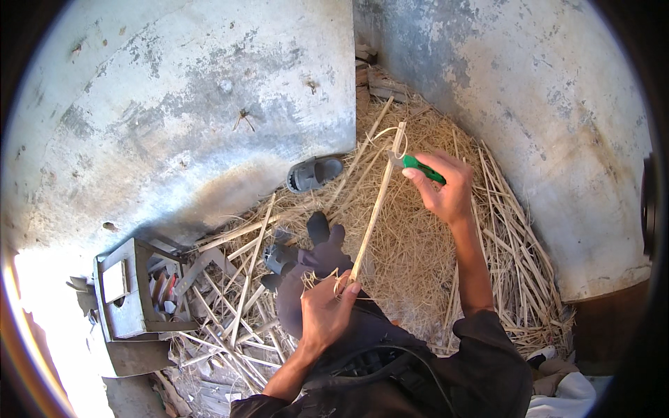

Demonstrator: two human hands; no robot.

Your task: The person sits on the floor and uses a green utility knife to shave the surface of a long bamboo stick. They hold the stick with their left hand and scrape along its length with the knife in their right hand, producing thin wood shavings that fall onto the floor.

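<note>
A long pale strip, bamboo by its look (376, 205), slants up and to the right in front of me. My left hand (326, 312) is closed round its lower end, where a few thin curled shavings stick out by the fingers. My right hand (446, 184) grips a green-handled knife (424, 169). Its short blade touches the strip near the upper end, and a thin curl of shaving (405, 141) loops off there. My legs in dark trousers (293, 296) lie below the strip.
Shavings (411, 244) cover the floor ahead. Bundled strips (512, 251) lie along the right wall, more loose ones (240, 306) at left. Grey clogs (315, 174) sit by the left wall (209, 90). A wooden box (143, 289) with things inside stands at far left.
</note>
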